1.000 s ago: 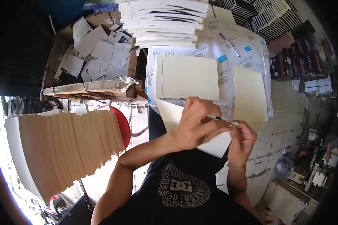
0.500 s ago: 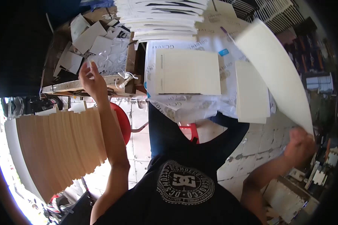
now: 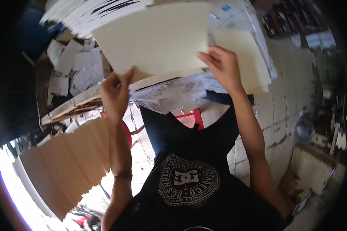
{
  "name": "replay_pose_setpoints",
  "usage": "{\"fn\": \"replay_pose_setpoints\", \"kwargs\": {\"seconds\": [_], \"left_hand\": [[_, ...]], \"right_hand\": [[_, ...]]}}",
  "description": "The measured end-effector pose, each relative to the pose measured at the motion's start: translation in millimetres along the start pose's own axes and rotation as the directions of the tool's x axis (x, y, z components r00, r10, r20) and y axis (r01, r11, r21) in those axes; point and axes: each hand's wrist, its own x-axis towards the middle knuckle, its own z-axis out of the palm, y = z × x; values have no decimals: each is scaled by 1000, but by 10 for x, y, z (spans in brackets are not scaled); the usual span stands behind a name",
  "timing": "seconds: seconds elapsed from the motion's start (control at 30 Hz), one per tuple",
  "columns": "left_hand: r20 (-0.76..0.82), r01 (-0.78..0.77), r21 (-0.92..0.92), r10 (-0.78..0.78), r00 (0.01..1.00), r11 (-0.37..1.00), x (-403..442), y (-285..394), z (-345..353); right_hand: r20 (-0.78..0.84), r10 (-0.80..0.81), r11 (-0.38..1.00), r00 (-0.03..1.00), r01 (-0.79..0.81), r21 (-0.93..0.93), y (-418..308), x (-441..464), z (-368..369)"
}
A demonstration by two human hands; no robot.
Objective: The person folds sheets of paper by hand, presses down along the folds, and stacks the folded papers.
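A large cream sheet of card [image 3: 154, 38] is held slightly tilted over the table by both hands. My left hand [image 3: 117, 94] pinches its near left corner, thumb on top. My right hand [image 3: 224, 68] grips its right edge near the front corner, thumb on the upper face. Under the sheet, another cream piece with a dark strip along its front edge [image 3: 169, 79] shows in part; the rest is hidden. To the right of my right hand lie several cream sheets [image 3: 245, 54] on the printed wrapping paper [image 3: 177, 92] that covers the table.
A tall stack of white cut sheets [image 3: 71, 14] stands at the back left. Beside it, a wooden box [image 3: 71, 102] holds paper scraps. A large row of brown boards [image 3: 65, 165] is at the lower left. Part of a red stool [image 3: 196, 118] shows between the legs.
My right hand has swung the sheet in from the far right to above the table. My left hand has moved from over the scrap box to the sheet's left corner. The view has turned.
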Motion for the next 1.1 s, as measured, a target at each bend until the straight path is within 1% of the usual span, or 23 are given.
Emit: {"fn": "replay_pose_setpoints", "kwargs": {"seconds": [0.03,0.1,0.13,0.23,0.27,0.37,0.47,0.57,0.67,0.77,0.87,0.97,1.1], "left_hand": [[-25,-26,69,28,999,997,43,-74,-8],[-55,-29,107,35,998,994,64,-246,-12],[-130,25,85,-14,991,996,14,-77,95],[-135,71,286,-33,990,956,48,-338,25],[-137,77,253,-43,990,964,57,-393,46],[-111,93,275,-65,992,957,64,-497,52],[-143,121,284,-82,986,951,38,-432,134],[-126,110,296,-75,989,949,14,-425,124],[-120,121,264,-92,988,957,-4,-426,128],[-95,93,250,-72,993,964,6,-511,88],[-100,88,226,-67,993,970,-8,-517,107],[-98,86,227,-66,993,970,-19,-495,110],[-93,89,221,-70,993,971,-34,-452,119]], "right_hand": [[73,-18,989,997,28,-145,69,62,-36],[140,9,974,990,23,-225,97,117,-13],[179,22,965,984,26,-262,117,148,-16],[223,-143,935,964,205,-288,411,204,-49],[277,-88,958,957,158,-241,455,197,-86],[335,-66,947,940,165,-275,603,201,-123],[353,-15,945,936,129,-302,583,182,-144],[384,5,937,923,130,-325,647,180,-134],[368,-14,931,930,146,-334,651,164,-127],[334,-151,932,930,247,-266,742,154,-87],[315,-120,945,941,205,-254,720,138,-79],[331,-86,946,940,182,-269,676,134,-94],[318,-102,946,943,191,-263,710,124,-83]]}}
